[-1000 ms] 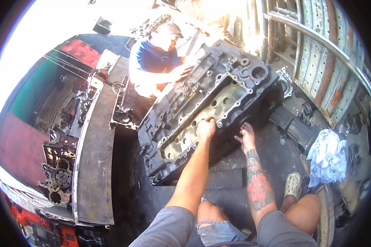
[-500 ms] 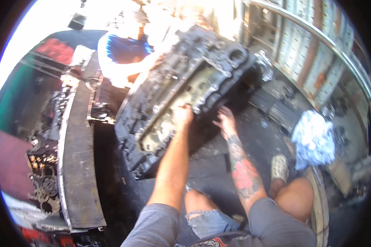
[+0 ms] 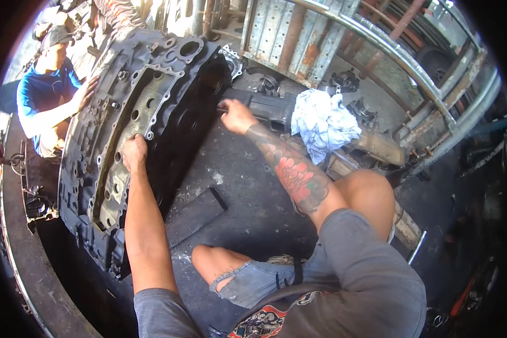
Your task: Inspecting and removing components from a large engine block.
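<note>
Grasping the engine block [image 3: 115, 121] with our left hand [image 3: 134, 152], we have its fingers clenched on the rim of the long opening [image 3: 143, 93]. The block lies left of our right hand [image 3: 238, 116], its long axis running away from us and rightward. That hand, the farther of the two, is near a dark metal housing [image 3: 271, 107], fingers curled; we cannot tell whether they hold anything.

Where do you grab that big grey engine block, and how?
Probably by the bumpy rim of the long hollow in the engine block, coming from its right side as pictured: that edge runs along there, and the open hollow leaves room to curl around it. It looks bulky, so two spaced holds seem steadier.
</note>
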{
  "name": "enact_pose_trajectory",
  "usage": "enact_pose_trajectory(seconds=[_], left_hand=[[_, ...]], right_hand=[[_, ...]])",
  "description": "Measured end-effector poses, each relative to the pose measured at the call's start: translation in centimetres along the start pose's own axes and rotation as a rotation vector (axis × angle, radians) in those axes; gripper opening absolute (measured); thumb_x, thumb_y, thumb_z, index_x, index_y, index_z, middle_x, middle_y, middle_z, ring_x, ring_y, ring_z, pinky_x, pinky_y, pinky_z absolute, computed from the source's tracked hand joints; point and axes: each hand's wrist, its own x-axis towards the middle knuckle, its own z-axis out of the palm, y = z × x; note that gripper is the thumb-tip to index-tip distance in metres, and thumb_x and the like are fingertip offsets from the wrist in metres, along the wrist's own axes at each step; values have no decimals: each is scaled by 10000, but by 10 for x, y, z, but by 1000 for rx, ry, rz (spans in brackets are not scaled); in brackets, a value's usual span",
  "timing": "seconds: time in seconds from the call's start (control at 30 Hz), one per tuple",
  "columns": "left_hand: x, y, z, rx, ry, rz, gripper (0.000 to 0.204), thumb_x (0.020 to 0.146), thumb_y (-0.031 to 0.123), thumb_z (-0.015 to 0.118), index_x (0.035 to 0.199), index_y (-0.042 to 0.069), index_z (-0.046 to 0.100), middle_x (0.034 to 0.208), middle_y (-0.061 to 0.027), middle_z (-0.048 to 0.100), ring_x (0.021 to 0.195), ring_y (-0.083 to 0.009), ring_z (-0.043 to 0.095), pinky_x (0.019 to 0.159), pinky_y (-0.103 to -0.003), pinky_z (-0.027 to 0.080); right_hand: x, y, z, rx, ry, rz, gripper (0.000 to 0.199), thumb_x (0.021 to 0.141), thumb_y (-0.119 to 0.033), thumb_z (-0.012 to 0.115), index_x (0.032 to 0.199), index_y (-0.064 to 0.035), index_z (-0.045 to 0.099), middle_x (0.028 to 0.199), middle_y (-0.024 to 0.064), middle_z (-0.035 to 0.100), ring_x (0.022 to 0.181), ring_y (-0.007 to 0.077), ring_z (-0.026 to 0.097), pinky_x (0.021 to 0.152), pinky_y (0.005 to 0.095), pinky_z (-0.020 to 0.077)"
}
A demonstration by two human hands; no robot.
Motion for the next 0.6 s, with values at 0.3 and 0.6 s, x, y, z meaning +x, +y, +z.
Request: enact_pose_trajectory(seconds=[0.3,0.6], left_hand=[[-4,2,-1,-21,-13,29,470,872,411,481,1237,184,671,1275,-159,631,1207,-351,582,1018,-441,448],[-4,0,1,-18,16,8,425,855,380,503,1196,214,695,1243,-150,649,1176,-332,603,1004,-417,459]], right_hand=[[-17,48,-228,-991,-294,128,465,835,-163,590,1292,-99,532,1266,195,537,1205,379,527,975,502,471],[-84,137,-207,-827,-368,225,642,814,-327,692,1371,-115,454,1334,191,481,1266,384,464,991,555,430]])
